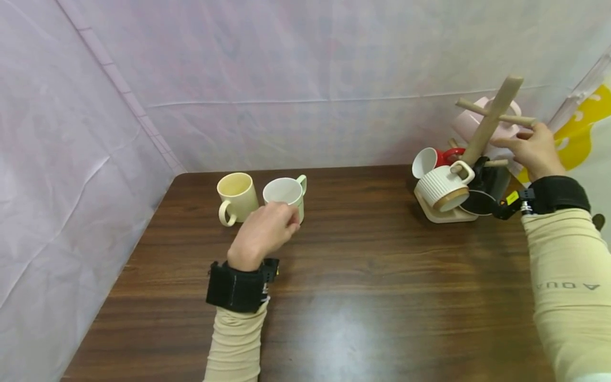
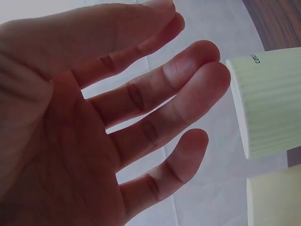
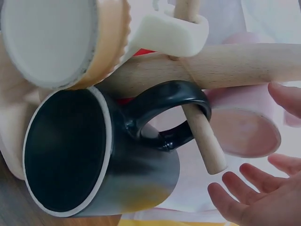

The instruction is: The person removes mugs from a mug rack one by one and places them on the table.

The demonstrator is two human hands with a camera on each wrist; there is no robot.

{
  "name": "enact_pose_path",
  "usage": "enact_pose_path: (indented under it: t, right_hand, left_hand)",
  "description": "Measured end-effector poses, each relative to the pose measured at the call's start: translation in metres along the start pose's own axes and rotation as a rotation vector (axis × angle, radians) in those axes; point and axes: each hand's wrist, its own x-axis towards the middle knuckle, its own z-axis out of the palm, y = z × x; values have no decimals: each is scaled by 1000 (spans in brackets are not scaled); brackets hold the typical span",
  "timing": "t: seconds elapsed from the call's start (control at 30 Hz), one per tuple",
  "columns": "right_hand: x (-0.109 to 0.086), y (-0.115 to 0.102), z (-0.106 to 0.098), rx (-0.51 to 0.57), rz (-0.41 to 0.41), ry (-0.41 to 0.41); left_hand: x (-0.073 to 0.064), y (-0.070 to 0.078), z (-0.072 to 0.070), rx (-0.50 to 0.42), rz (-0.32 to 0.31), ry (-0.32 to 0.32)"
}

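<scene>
My left hand (image 1: 262, 233) hovers by the pale green mug (image 1: 298, 204), its fingers loosely bent and apart with nothing between them; the mug's rim lies just beyond the fingertips (image 2: 214, 77) in the left wrist view. A pale yellow mug (image 1: 241, 201) stands to the left of the green one. Over at the wooden mug tree (image 1: 488, 127), my right hand (image 1: 539, 151) is beside the end of an upper peg, close to a pink mug (image 3: 244, 132). Its fingers (image 3: 256, 179) are spread from the thumb. The pink mug hangs partly hidden behind the trunk.
Lower on the tree hang a white ribbed mug (image 1: 441, 185), a black mug (image 3: 146, 174) and a red mug with white inside (image 1: 424, 163). The tree leans at the back right of the brown table (image 1: 343, 276). Pale cloth (image 1: 310, 79) hangs behind.
</scene>
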Motion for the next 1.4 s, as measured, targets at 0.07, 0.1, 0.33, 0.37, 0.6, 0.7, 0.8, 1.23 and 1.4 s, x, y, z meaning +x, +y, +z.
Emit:
enact_pose_path:
  t: [0.07, 0.1, 0.33, 0.37, 0.6, 0.7, 0.8, 1.23, 1.4]
  right_hand:
    - [-1, -2, 3, -9, -7, -9]
    - [-1, -3, 4, -8, -12, -15]
    - [1, -5, 6, -103, -60, -8]
    - [0, -4, 5, -125, -62, -8]
    - [1, 4, -1, -238, -90, -11]
    - [4, 5, -3, -193, -117, -37]
    - [6, 6, -4, -145, -158, -65]
    - [12, 5, 1, -178, -204, -69]
    - [9, 2, 2, -290, -212, -1]
  left_hand:
    - [-1, 0, -1, 5, -2, 2]
    - [-1, 0, -2, 8, -3, 4]
    - [-1, 0, -3, 10, -6, 10]
    - [0, 0, -2, 9, -4, 8]
    - [1, 3, 3, 3, 13, 3]
    - [2, 4, 4, 2, 19, 2]
    - [2, 4, 4, 5, 21, 3]
    - [-1, 1, 4, 15, 11, -2]
    - [-2, -1, 4, 14, 5, -6]
